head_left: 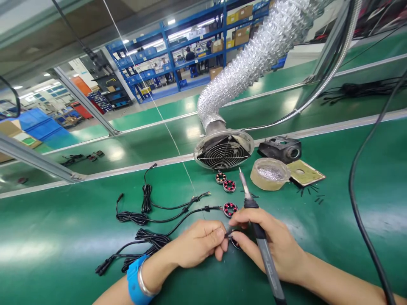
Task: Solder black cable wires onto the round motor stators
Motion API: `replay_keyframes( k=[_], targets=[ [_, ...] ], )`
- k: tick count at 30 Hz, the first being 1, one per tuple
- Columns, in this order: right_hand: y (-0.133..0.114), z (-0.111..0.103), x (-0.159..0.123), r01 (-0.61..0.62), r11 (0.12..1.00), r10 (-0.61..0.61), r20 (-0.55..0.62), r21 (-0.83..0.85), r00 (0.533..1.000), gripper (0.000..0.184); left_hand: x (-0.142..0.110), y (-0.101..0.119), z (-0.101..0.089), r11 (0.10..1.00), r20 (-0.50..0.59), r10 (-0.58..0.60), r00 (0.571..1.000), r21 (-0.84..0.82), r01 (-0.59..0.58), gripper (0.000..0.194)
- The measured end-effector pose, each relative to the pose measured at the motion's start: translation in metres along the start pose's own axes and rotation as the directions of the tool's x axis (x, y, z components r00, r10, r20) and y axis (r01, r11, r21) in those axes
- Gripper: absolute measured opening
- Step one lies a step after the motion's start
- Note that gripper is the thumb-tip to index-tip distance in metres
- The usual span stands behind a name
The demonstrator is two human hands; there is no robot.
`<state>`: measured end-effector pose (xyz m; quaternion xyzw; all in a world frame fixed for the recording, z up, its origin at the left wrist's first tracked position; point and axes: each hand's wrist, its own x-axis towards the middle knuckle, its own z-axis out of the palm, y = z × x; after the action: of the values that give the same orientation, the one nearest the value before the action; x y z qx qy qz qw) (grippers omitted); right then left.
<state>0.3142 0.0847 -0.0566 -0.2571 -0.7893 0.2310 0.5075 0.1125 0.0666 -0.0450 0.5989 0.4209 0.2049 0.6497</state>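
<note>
My left hand (201, 242) is closed in a pinch on the end of a black cable (227, 233). Just right of those fingertips is a small round part (235, 241) with a dark rim, mostly hidden by my fingers. My right hand (281, 245) holds a soldering iron (266, 258) across the palm, its tip pointing up and away. The right thumb and forefinger are bent around the small round part; whether they grip it I cannot tell. Just beyond the fingers lies a ring-shaped part (230, 209) with red spots, joined to a black cable (190, 215).
Two more ring parts (229, 185) lie below a round fume extractor grille (223, 153) on a foil duct (244, 63). A tape roll (269, 173), sponge tray (307, 173) and black iron stand (280, 149) are at right. Coiled black cables (152, 238) lie left; a thick cord (356, 199) hangs right.
</note>
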Motion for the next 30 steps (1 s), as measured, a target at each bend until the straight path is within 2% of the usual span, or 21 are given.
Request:
replay_keyframes(
  k=[4,7,9,12,16,18,20,23,25,27,30],
  targets=[
    [-0.003,-0.003,0.002,-0.082,0.996,0.08,0.051,0.039,0.995,0.033,-0.005,0.005,0.007,0.966,-0.115,0.101,0.988,0.249,-0.07,0.059],
    [-0.003,-0.001,0.001,-0.096,0.995,0.095,0.056,0.029,0.994,0.031,-0.007,0.008,0.01,0.948,-0.128,0.134,0.983,0.306,-0.089,0.051],
    [-0.003,0.002,-0.001,-0.097,0.995,0.096,0.047,0.013,0.994,0.03,-0.008,0.008,0.011,0.958,-0.14,0.119,0.983,0.275,-0.077,0.046],
    [-0.001,0.003,-0.003,-0.091,0.996,0.09,0.039,0.004,0.995,0.028,-0.008,0.005,0.013,0.994,-0.132,0.032,0.991,0.11,-0.018,0.051],
    [-0.001,0.004,-0.002,-0.047,0.999,0.046,0.036,0.026,0.998,0.027,-0.006,0.0,0.013,0.996,-0.025,-0.043,0.999,-0.082,0.041,0.061],
    [-0.002,0.004,-0.002,-0.02,0.999,0.019,0.038,0.042,0.999,0.027,-0.005,-0.002,0.012,0.992,0.045,-0.044,0.998,-0.12,0.049,0.061],
    [-0.003,0.004,-0.001,-0.027,0.998,0.025,0.036,0.048,0.999,0.026,-0.006,-0.002,0.013,0.991,0.064,-0.033,0.997,-0.13,0.041,0.06],
    [-0.003,0.005,-0.002,-0.061,0.996,0.059,0.035,0.065,0.998,0.024,-0.008,0.0,0.016,0.998,-0.068,0.063,0.996,-0.013,-0.064,0.054],
    [-0.004,0.006,-0.002,-0.086,0.994,0.084,0.03,0.069,0.996,0.023,-0.01,0.001,0.02,0.984,-0.18,0.152,0.972,0.122,-0.131,0.047],
    [-0.006,0.007,-0.002,-0.113,0.992,0.112,0.02,0.062,0.993,0.025,-0.011,0.0,0.024,0.971,-0.257,0.188,0.948,0.197,-0.139,0.04],
    [-0.009,0.011,-0.004,-0.159,0.986,0.157,0.028,0.059,0.987,0.026,-0.011,-0.005,0.028,0.979,-0.344,0.166,0.924,0.173,-0.111,0.036]
  ],
)
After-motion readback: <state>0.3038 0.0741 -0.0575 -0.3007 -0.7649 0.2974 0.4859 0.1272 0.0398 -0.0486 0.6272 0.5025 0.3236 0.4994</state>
